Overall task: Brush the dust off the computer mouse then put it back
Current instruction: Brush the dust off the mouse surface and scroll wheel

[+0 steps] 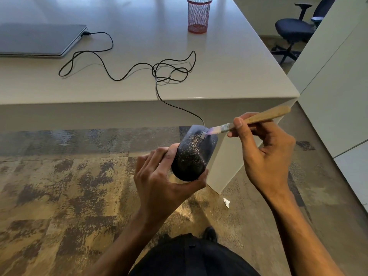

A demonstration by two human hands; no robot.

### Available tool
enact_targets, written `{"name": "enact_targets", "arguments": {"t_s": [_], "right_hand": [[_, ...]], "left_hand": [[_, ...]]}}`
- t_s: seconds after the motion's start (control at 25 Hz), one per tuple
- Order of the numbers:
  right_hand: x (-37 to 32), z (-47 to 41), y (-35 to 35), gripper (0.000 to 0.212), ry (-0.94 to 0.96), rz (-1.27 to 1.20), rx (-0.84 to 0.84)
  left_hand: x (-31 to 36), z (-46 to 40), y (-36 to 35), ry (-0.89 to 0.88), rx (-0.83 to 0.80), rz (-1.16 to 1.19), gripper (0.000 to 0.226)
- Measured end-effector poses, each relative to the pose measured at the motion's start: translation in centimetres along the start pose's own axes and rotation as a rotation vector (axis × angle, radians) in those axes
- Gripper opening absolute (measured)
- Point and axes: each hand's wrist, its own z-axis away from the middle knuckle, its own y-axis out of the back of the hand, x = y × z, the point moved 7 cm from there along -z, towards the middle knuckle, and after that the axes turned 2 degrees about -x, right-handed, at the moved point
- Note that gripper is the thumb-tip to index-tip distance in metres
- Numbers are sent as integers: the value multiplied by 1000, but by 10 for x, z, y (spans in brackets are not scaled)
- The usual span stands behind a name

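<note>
Our left hand [159, 182] grips the dusty computer mouse [193, 154] below the desk [139, 56] edge; our right hand [264, 156] pinches a paintbrush [249, 121], bristles touching the scroll wheel [203, 134].

Matt dusty plastic mouse [194, 154]; wooden-handled brush [249, 121], metal ferrule.

Black wired mouse [194, 154]: dust-speckled on top, held off the desk, tilted. Wooden-handled brush [249, 121]: bristles touching the mouse beside its scroll wheel.
</note>
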Motion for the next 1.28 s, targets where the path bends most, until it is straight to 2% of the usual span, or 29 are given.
{"name": "enact_targets", "arguments": {"t_s": [0.2, 0.4, 0.52, 0.72, 0.84, 1.12, 1.28], "right_hand": [[-16, 9, -4, 5, 131, 48, -36], [-8, 3, -2, 11, 105, 175, 20], [-14, 6, -3, 5, 125, 105, 3], [-26, 17, 0, 13, 159, 71, -27], [-21, 10, -3, 15, 170, 137, -17], [13, -5, -1, 8, 31, 206, 21], [4, 5, 6, 8, 46, -11, 61]], "left_hand": [[1, 0, 0, -2, 5, -2, 72], [2, 1, -2, -12, 3, 0, 71], [1, 0, -3, 4, 10, -16, 70], [4, -1, -7, -10, -4, 4, 73], [2, 0, -5, -3, -1, -7, 72], [3, 2, -3, -14, 16, 6, 71], [0, 0, -3, -8, 24, -14, 71]]}}
